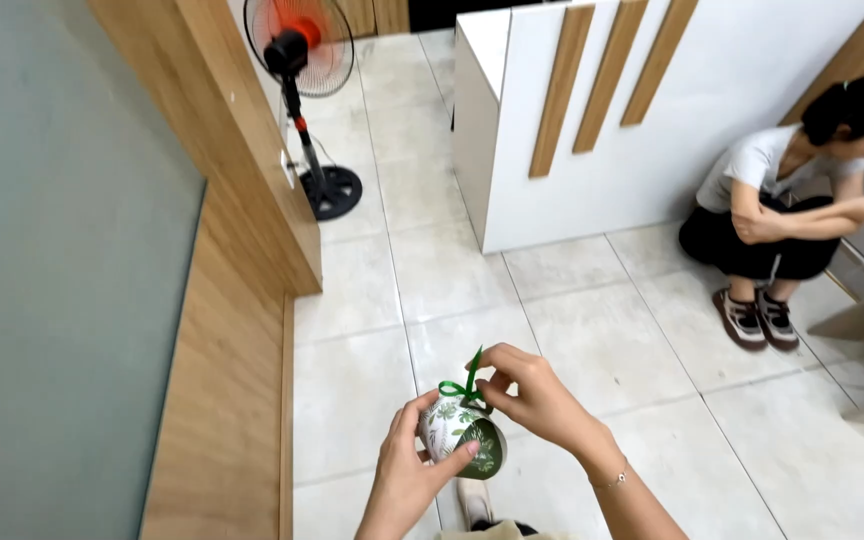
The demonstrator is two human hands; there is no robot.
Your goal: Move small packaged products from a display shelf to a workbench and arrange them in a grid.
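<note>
A small round gift box, white with green leaf print and a dark green end, sits low in the middle of the head view. My left hand cups it from below and the left, thumb across its green end. A thin green ribbon rises from its top. My right hand pinches that ribbon with its fingertips just above the box. A thin bracelet circles my right wrist.
A standing fan with a black base stands on the pale tiled floor at the back. A wood-and-glass partition runs along the left. Another person squats at the right beside a white counter with wooden slats.
</note>
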